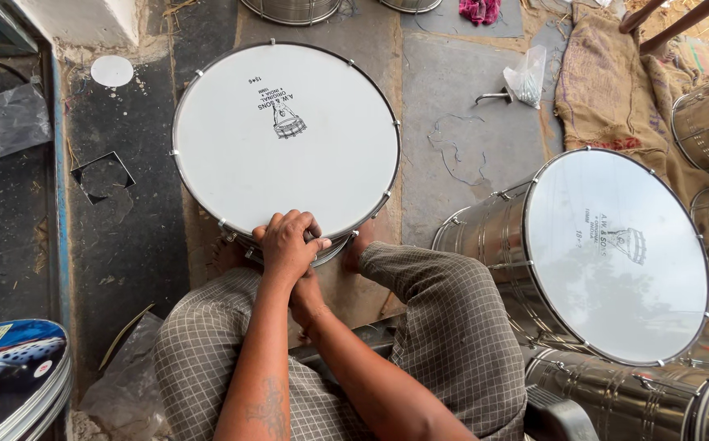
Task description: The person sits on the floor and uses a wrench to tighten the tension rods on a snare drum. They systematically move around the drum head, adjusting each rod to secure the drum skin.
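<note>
Checked trousers fill the foreground; just above them both hands meet at the near rim of the white-headed drum on the floor. Left hand clenches the rim (right hand underneath, grip hidden). Head already seated.

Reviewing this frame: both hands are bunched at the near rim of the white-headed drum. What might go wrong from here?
1. The left hand lies over the right hand at the rim of the drum, beside its metal lugs; a slip might pinch fingers.
2. The drum seems propped between the feet only, so hard pressure may tip or shift it.
3. A second drum lies tilted close by the knee; a jolt might set it rolling.
</note>
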